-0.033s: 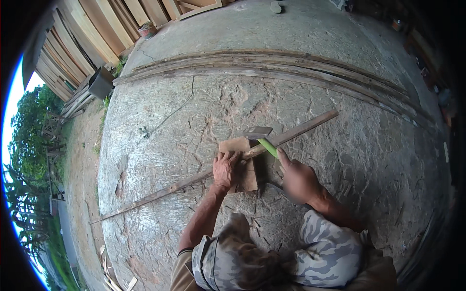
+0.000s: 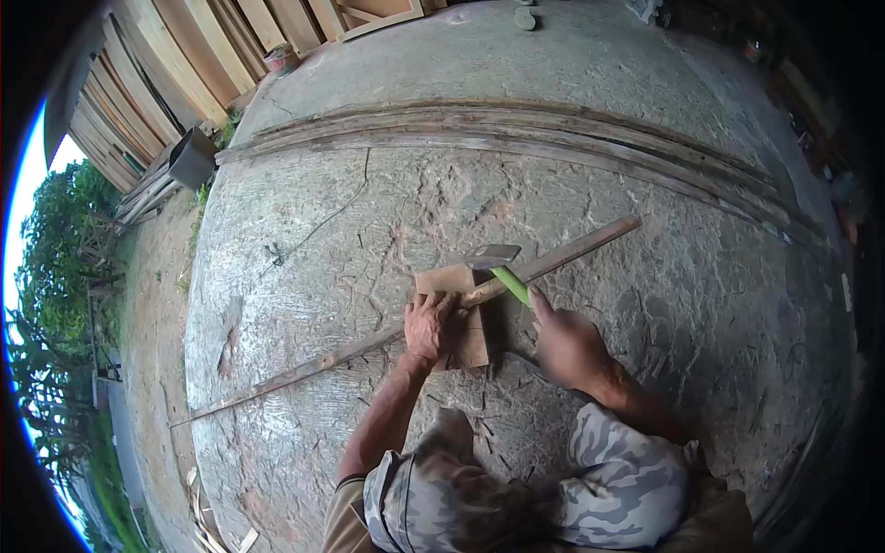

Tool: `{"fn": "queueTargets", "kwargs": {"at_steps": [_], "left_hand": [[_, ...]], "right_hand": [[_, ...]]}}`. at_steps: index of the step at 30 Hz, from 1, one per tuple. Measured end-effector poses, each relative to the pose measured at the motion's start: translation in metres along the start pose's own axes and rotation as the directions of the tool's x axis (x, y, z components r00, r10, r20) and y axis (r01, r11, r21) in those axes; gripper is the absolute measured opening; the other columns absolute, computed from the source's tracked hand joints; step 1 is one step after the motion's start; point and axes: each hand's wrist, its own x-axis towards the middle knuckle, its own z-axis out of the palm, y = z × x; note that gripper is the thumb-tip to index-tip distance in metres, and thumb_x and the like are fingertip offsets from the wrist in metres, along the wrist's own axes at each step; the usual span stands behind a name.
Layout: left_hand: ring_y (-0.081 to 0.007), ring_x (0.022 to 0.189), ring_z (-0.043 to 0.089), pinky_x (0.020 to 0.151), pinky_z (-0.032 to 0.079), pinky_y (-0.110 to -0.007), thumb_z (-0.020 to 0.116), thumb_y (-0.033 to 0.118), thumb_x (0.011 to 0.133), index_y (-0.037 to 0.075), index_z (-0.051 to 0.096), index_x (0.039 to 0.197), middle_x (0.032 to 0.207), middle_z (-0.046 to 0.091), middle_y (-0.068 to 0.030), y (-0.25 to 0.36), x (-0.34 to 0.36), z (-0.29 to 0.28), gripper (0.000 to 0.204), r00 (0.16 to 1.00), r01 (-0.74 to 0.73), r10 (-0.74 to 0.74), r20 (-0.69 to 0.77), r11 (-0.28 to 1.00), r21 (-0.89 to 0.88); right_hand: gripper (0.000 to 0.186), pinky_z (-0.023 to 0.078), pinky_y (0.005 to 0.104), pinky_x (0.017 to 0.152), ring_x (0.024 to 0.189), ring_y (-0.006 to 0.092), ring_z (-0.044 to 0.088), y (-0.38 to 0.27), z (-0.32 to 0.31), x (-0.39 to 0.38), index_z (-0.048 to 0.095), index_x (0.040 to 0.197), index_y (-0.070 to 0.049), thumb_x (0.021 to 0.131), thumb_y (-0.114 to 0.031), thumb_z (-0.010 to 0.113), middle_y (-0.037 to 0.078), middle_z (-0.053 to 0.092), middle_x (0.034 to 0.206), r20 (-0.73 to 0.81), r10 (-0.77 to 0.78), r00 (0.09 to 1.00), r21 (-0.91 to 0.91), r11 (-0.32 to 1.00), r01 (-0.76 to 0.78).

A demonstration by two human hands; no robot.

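Observation:
A long thin wooden strip (image 2: 581, 245) lies slantwise across a short wooden block (image 2: 447, 279) on the floor. Its part just right of my left hand looks paler. My left hand (image 2: 430, 324) presses down over strip and block, its fingers curled over the wood and the fingertips partly hidden. In my right hand (image 2: 572, 346) is a green-handled hammer (image 2: 510, 283), the index finger stretched along the handle. The metal head is held over the strip, near the block's far right corner. Whether it touches the wood I cannot tell.
Several long weathered boards (image 2: 479, 120) lie across the rough concrete floor (image 2: 304, 212) beyond the strip. Planks (image 2: 194, 46) lean at the far left near a grey bin (image 2: 194, 158). A thin cord (image 2: 327, 217) lies at left. Wood scraps are scattered near my knees.
Almost nothing differs. The hammer's head sits very slightly further right and lower, and the whole view has shifted a little. Both hands keep their holds.

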Motion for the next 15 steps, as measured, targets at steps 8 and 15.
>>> {"fn": "queueTargets", "kwargs": {"at_steps": [8,15], "left_hand": [[-0.0332,0.115,0.058,0.094,0.045,-0.049,0.068,0.046,0.095,0.021,0.069,0.133,0.122,0.066,-0.0058,0.002,0.001,0.0,0.045,1.0,0.01,-0.01,0.023,1.0,-0.005],[-0.0312,0.118,0.058,0.094,0.044,-0.047,0.065,0.049,0.097,0.022,0.07,0.13,0.125,0.066,-0.0039,0.003,0.003,-0.004,0.043,0.997,0.034,-0.032,0.063,0.999,-0.028]], "right_hand": [[0.074,0.054,0.0462,0.058,0.07,0.0358,0.069,0.002,0.005,-0.007,0.034,0.164,-0.007,0.096,-0.002,0.063,0.02,0.067,0.085,0.239,0.15,0.959,-0.046,0.989,-0.143],[0.08,0.052,0.0446,0.051,0.06,0.0332,0.062,0.026,0.023,-0.017,0.035,0.166,-0.019,0.093,0.002,0.061,0.017,0.057,0.075,0.084,0.057,0.995,-0.081,0.995,-0.051]]}}
